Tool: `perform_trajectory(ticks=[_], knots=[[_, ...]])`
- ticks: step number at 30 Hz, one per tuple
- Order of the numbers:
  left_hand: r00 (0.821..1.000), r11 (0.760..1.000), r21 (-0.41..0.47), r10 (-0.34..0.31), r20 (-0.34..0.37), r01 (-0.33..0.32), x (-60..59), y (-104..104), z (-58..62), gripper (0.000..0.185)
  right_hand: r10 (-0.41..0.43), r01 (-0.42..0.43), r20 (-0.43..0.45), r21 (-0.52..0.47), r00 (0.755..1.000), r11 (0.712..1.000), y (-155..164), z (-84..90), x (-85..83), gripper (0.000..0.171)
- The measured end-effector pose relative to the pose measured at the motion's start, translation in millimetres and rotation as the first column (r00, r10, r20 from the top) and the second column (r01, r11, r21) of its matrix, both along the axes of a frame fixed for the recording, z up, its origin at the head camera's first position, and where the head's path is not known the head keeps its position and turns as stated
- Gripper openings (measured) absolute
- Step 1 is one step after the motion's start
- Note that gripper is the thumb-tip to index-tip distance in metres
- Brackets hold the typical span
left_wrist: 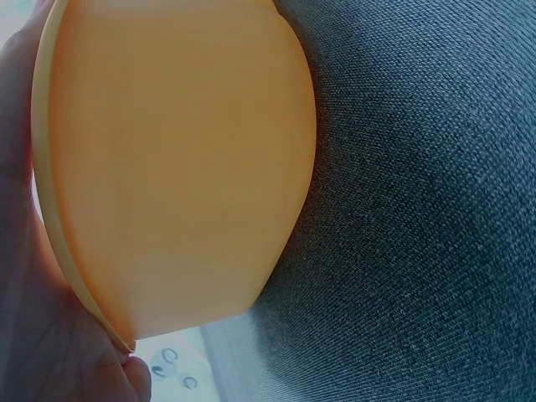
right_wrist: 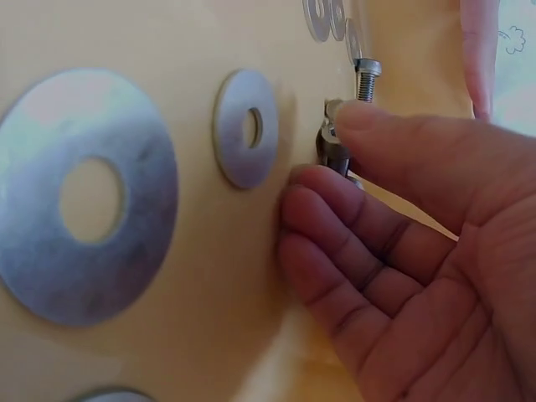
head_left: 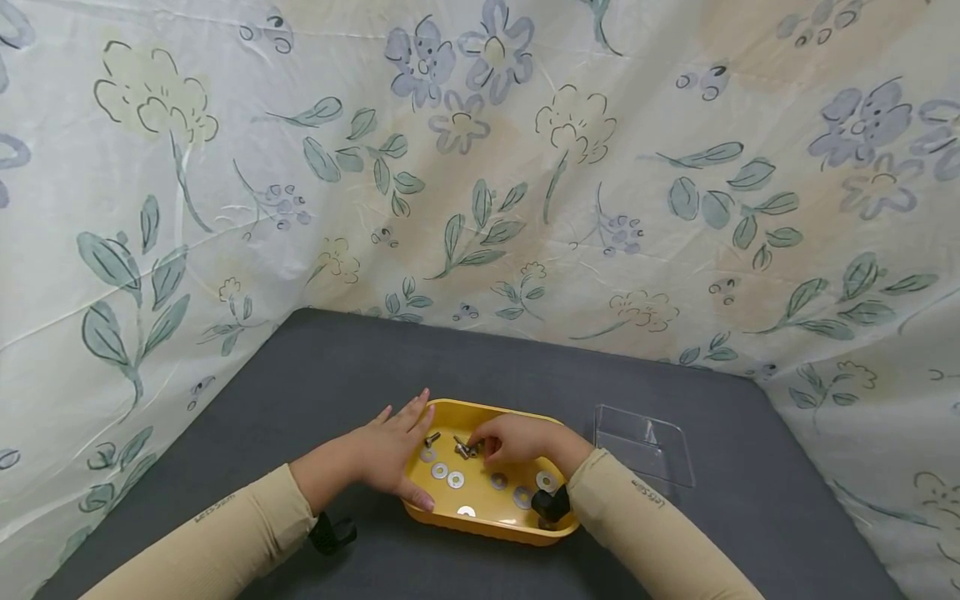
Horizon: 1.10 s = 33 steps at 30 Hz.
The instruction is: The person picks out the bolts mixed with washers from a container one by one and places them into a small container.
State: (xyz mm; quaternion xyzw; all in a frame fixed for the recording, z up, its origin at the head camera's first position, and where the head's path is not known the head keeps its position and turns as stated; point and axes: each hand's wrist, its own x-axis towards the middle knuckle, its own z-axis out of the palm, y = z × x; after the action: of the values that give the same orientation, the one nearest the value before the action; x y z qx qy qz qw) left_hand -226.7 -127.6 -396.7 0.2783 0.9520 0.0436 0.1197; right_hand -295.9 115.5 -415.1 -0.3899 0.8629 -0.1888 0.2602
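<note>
Head view: right hand [head_left: 513,439] pinching bolt [head_left: 463,448], left hand [head_left: 390,452] flat-fingered against yellow tray [head_left: 495,527].

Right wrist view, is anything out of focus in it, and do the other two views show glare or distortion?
Right wrist view: the near washer looms large and slightly soft; the right hand pinching a bolt looks sharper. Left wrist view: the yellow tray wall is a featureless blur, while the grey cloth weave is crisp. Head view: even light, wide-angle bending at edges, faint glare on the clear lid.
</note>
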Motion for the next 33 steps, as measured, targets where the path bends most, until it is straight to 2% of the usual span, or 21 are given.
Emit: perform_trajectory(ticks=[8,19,22,26,33], knots=[[1.000,1.000,0.005,0.000,-0.014,0.000,-0.5,-0.3,-1.6,0.126,0.019,-0.019,0.002,-0.029,1.000,0.999,0.9,-3.4,-1.2,0.014],[1.000,1.000,0.005,0.003,0.000,-0.003,1.0,0.0,-0.6,0.126,0.070,-0.069,0.024,-0.044,0.997,0.997,1.4,-3.9,-0.2,0.009],[1.000,1.000,0.004,0.005,0.001,-0.005,1.1,0.0,-0.1,0.126,0.072,-0.072,0.002,-0.035,0.997,0.997,0.9,-4.7,0.4,0.011],[1.000,1.000,0.003,0.007,-0.003,-0.007,1.1,0.0,0.4,0.127,0.057,-0.058,-0.035,-0.012,0.998,0.998,0.5,-4.9,0.8,0.015],[1.000,1.000,0.007,0.010,-0.007,-0.010,0.9,0.5,0.1,0.127,-0.007,0.007,-0.010,-0.005,1.000,1.000,1.4,-5.2,0.3,0.017]])
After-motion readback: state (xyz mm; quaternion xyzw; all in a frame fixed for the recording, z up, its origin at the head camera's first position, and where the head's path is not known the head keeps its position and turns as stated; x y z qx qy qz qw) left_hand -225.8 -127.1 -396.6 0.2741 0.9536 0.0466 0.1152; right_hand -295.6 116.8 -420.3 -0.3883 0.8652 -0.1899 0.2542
